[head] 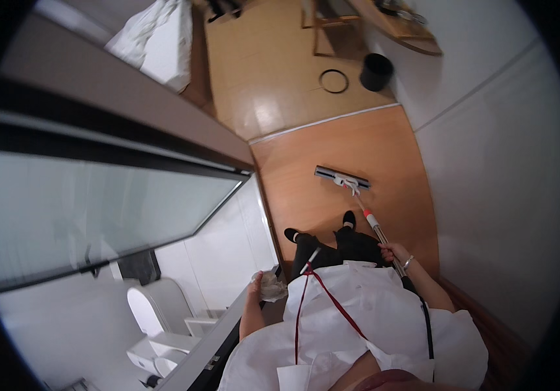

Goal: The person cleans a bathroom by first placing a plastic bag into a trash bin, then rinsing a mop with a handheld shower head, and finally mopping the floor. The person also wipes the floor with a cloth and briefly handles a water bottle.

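My right hand (394,253) is closed around the metal pole of a flat mop (342,179). The mop's narrow head rests on the orange-brown wood floor (309,146), ahead of my feet, and the pole slopes back past my right side. In my left hand (256,288) is a crumpled, pale, thin piece of material (272,287), perhaps a cloth or plastic; it is held low by the door frame at my left. A red lanyard (337,310) with a white pen-like stick (310,261) hangs over my white top.
A glass door (89,210) stands at the left, with a toilet (160,308) beyond it. Past the pale floor strip (326,123) are a black waste bin (377,72), a black ring (334,81), a wooden chair (315,34) and a bed with white bedding (167,54). A wall (500,146) runs along the right.
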`<state>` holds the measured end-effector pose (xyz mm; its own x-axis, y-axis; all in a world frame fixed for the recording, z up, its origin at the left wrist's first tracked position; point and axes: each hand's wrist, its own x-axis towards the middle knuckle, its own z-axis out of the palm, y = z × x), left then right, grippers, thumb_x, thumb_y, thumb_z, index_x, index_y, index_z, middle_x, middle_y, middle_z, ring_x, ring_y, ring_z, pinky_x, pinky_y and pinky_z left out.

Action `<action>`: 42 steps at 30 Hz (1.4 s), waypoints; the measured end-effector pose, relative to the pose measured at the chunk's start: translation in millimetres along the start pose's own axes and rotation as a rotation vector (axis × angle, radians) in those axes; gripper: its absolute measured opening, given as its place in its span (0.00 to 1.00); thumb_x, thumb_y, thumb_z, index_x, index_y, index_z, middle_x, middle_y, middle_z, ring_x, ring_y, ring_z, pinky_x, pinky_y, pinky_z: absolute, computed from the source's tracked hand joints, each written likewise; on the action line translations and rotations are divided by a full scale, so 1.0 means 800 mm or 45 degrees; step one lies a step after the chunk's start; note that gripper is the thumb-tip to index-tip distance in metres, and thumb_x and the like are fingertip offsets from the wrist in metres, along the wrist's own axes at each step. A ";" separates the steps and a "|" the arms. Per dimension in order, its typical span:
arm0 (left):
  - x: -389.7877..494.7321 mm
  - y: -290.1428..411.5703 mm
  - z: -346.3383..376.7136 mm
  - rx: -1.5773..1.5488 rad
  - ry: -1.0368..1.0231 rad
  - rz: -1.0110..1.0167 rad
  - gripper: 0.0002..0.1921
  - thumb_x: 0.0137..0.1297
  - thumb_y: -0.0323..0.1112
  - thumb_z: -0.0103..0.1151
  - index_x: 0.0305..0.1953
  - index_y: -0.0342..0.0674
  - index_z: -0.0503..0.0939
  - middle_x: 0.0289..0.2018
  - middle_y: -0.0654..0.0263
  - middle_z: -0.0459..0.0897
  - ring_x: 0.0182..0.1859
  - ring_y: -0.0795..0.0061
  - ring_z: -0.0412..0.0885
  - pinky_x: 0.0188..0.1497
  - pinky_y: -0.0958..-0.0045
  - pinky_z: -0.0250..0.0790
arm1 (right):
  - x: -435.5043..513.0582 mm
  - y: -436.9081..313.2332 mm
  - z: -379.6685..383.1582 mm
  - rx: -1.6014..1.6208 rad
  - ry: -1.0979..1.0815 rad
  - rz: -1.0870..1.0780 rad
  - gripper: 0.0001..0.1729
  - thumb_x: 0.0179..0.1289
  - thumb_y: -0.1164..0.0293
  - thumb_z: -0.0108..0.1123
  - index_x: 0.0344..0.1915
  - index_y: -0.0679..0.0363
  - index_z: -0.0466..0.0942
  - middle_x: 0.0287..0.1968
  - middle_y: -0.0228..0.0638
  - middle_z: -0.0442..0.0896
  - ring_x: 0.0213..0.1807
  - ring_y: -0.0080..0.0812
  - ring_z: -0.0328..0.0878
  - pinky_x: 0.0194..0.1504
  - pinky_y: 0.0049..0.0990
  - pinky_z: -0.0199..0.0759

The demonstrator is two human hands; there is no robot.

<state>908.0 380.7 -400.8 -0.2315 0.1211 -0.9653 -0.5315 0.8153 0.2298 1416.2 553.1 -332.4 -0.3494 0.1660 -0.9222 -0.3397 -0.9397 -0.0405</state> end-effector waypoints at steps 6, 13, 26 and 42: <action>0.059 0.157 0.161 0.728 0.286 0.350 0.31 0.48 0.44 0.70 0.48 0.28 0.72 0.40 0.47 0.78 0.40 0.57 0.80 0.40 0.56 0.76 | 0.012 -0.071 -0.051 -0.070 0.106 -0.106 0.10 0.57 0.65 0.58 0.24 0.57 0.71 0.20 0.28 0.74 0.19 0.25 0.74 0.24 0.24 0.78; 0.082 0.330 0.333 0.741 -0.198 0.743 0.31 0.53 0.37 0.65 0.58 0.38 0.66 0.49 0.58 0.76 0.49 0.64 0.76 0.50 0.65 0.70 | 0.035 -0.182 -0.073 0.934 -0.389 -0.311 0.04 0.60 0.74 0.51 0.34 0.62 0.67 0.21 0.27 0.69 0.16 0.18 0.65 0.16 0.16 0.66; 0.146 0.641 0.552 0.837 -0.353 0.689 0.30 0.56 0.52 0.62 0.53 0.34 0.74 0.48 0.59 0.79 0.49 0.67 0.77 0.51 0.68 0.68 | 0.012 -0.511 -0.077 2.168 -0.807 -1.057 0.08 0.53 0.77 0.51 0.19 0.67 0.68 0.22 0.40 0.70 0.28 0.35 0.73 0.33 0.32 0.83; -0.004 0.899 0.919 0.580 -0.805 0.775 0.30 0.62 0.50 0.57 0.58 0.34 0.68 0.50 0.60 0.76 0.50 0.67 0.76 0.52 0.66 0.69 | 0.124 -0.798 -0.197 2.541 -0.057 -1.359 0.07 0.61 0.72 0.53 0.31 0.63 0.76 0.26 0.38 0.78 0.25 0.34 0.76 0.33 0.35 0.82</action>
<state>1125.6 1382.9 -323.9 0.1870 0.7641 -0.6174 -0.0712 0.6373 0.7673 1735.9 1122.1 -458.6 0.4928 0.2743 -0.8258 -0.5058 0.8625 -0.0153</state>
